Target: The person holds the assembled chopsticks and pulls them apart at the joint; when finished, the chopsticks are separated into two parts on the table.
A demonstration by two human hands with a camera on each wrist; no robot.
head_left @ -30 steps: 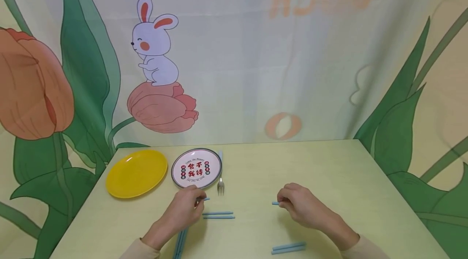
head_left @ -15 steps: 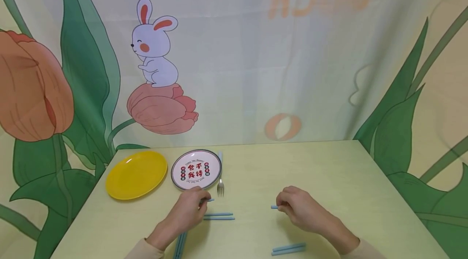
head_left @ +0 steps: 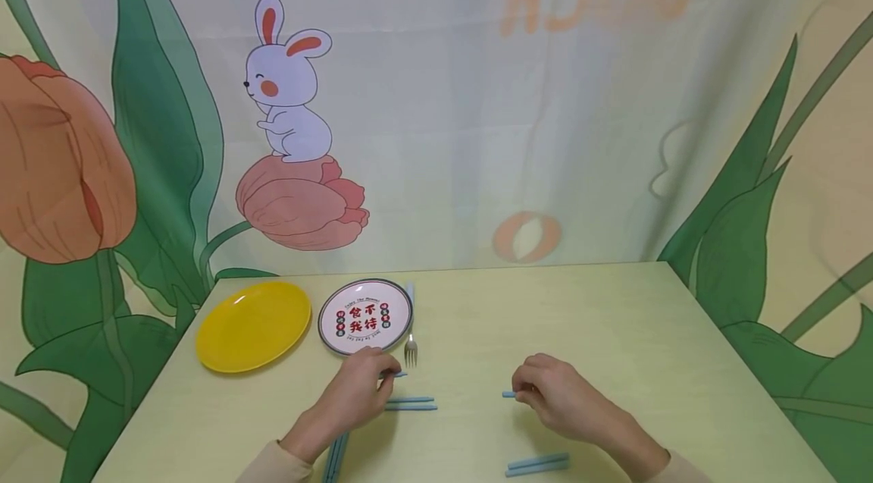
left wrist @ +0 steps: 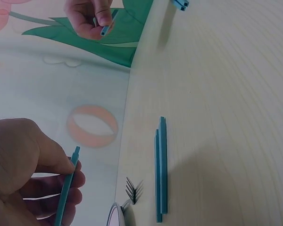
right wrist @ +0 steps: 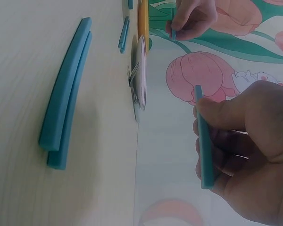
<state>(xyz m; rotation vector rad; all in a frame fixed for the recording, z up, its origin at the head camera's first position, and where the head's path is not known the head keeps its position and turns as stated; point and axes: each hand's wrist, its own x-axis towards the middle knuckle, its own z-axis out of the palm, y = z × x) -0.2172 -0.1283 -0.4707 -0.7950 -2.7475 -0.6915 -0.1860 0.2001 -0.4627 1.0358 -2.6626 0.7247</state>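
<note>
My left hand (head_left: 358, 390) pinches a blue chopstick piece (left wrist: 66, 197) between thumb and fingers, above the table. A thin stub sticks out at its end in the left wrist view. My right hand (head_left: 555, 398) grips another blue chopstick piece (right wrist: 205, 150), its thumb lying along it. The two hands are apart, tips of the pieces pointing toward each other in the head view. Two pieces (head_left: 412, 408) lie side by side next to my left hand. Below my right hand lies another pair of pieces (head_left: 539, 461).
A yellow plate (head_left: 252, 327) stands at the back left. Beside it is a white plate (head_left: 334, 339) with red lettering, and a fork (head_left: 411, 352) lies along its right side. More blue pieces (head_left: 334, 460) lie at the front edge, left of centre. A printed curtain (head_left: 443, 127) hangs behind the table.
My left hand has shifted slightly right with its chopstick piece. My right hand has come slightly left and nearer the front with its own. The plates, fork and loose pieces stay put.
</note>
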